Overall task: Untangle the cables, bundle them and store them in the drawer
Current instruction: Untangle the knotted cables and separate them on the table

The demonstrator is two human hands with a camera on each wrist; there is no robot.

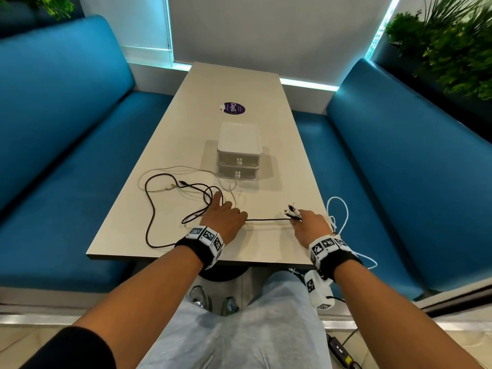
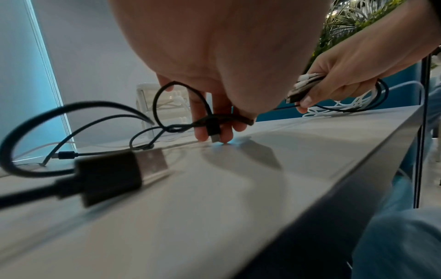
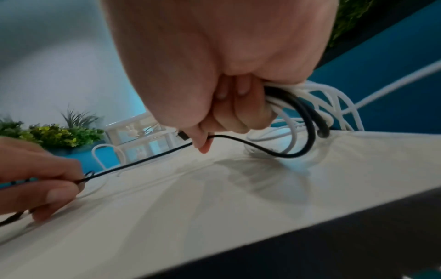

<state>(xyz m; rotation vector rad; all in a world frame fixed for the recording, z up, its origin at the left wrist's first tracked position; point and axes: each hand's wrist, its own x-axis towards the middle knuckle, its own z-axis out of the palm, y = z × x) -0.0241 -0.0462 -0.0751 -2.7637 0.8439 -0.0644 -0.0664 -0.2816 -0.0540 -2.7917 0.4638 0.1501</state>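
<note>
Head cam first: the black cable (image 1: 159, 209) sprawls in loose loops over the left half of the table (image 1: 266, 243), crossed with a thin white cable (image 1: 170, 170). The left hand (image 1: 223, 218) sits on it near the front edge, and a taut stretch runs across to the right hand (image 1: 311, 225), which has a bunch of plug ends poking out of its fist, presumably gathered so they don't re-knot. A white cord (image 1: 338, 209) loops off the table edge beside it. The little two-drawer box (image 1: 238, 153) stands mid-table, both drawers closed, so nothing is stored yet.

Left wrist cam: the left hand's fingers (image 2: 203, 120) curl down and pinch the black cable right at a knotted crossing, with a plug (image 2: 213, 130) dangling there. Looks like it's pinning the tangle so the line can be pulled through.

Right wrist cam: the right hand is closed tight round a mixed coil (image 3: 298, 105) of black and white cable, with the black line leaving under its fingertip toward the left hand.
</note>
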